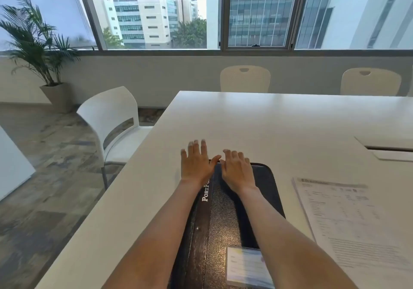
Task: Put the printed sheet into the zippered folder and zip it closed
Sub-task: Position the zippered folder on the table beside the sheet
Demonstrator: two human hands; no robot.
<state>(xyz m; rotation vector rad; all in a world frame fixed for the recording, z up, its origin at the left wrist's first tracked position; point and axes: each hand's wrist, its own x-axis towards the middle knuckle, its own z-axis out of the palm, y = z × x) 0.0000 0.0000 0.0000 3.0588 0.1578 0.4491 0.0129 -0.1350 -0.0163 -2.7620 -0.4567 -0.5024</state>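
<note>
Your left hand (196, 165) has its fingers (196, 147) spread flat and loose, holding nothing; the fingertips reach past the far end of the zippered folder (225, 217) onto the white tabletop (268, 123), while the thumb lies on the folder's far edge. Your right hand (238, 171) is flat as well, fingers slightly curled and side by side, palm down on the folder's far end, gripping nothing. The thumbs of your two hands nearly meet.

Both forearms run along the length of the dark, pebbled folder, which lies closed in front of you with white lettering along its left band and a card label (245, 266) in a clear pocket at the near end.

The printed sheet (348, 224) lies flat on the tabletop just right of the folder, outside it, apart from your hands.

Past the tabletop stand white chairs (111, 118), a potted palm (42, 49) and a window (156, 20).
</note>
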